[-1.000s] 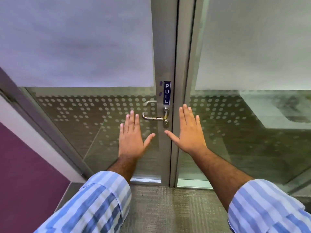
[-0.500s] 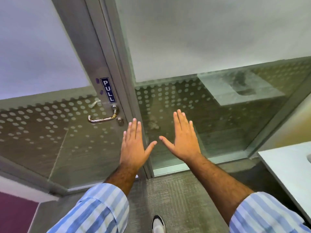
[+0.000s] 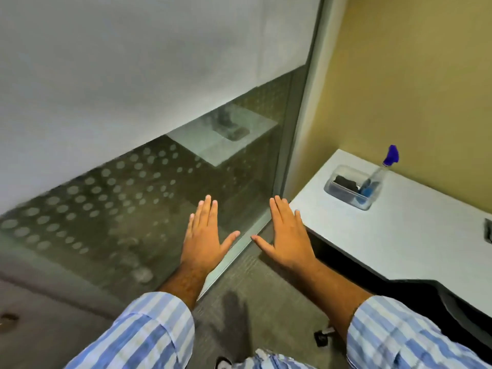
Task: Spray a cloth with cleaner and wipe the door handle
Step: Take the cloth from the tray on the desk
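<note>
Progress: nothing done yet, as I judged | left hand (image 3: 203,239) and right hand (image 3: 288,235) spread flat, empty | sprayer (image 3: 379,174) and dark cloth (image 3: 345,181) in tub (image 3: 330,186) near desk (image 3: 399,235) back edge | handle not visible

Both the left hand (image 3: 203,235) and right hand (image 3: 288,235) spread flat, empty, before a glass wall (image 3: 133,182). A spray bottle (image 3: 378,174) leans in a clear tub (image 3: 343,194) on the white desk (image 3: 399,235).

1. Spray bottle (image 3: 378,174): clear, blue trigger head, leaning tilted in a clear plastic tub (image 3: 336,193) at the right of the frame.
2. Cloth (image 3: 346,181): dark, folded, lying in the same tub's left part.
</note>
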`<action>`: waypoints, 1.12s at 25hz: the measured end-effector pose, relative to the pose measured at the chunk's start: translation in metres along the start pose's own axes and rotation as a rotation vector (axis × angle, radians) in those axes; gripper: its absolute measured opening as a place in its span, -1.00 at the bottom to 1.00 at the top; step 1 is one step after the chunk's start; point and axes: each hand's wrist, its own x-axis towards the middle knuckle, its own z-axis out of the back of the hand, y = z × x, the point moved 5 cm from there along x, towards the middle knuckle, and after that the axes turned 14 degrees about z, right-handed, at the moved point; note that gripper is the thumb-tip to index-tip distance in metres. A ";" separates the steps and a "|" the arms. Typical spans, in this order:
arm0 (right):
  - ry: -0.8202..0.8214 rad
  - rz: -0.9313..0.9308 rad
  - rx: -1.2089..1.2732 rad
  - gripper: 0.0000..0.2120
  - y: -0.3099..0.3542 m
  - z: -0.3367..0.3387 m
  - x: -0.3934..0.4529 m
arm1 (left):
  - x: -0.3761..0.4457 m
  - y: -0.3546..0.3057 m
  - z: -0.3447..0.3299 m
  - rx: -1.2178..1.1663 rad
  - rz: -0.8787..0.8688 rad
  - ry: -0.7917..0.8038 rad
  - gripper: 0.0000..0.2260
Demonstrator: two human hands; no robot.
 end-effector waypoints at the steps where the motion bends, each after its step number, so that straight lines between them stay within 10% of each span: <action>1: 0.000 -0.067 0.005 0.02 -0.016 0.004 -0.005 | 0.012 -0.015 -0.008 -0.016 -0.049 0.036 -0.07; 8: -0.087 -0.431 0.015 -0.01 -0.098 0.025 -0.030 | 0.065 -0.120 -0.056 -0.063 -0.321 0.192 -0.14; 28: -0.364 -0.779 0.384 -0.20 -0.382 0.034 0.032 | 0.210 -0.357 -0.204 -0.011 -0.147 0.475 -0.35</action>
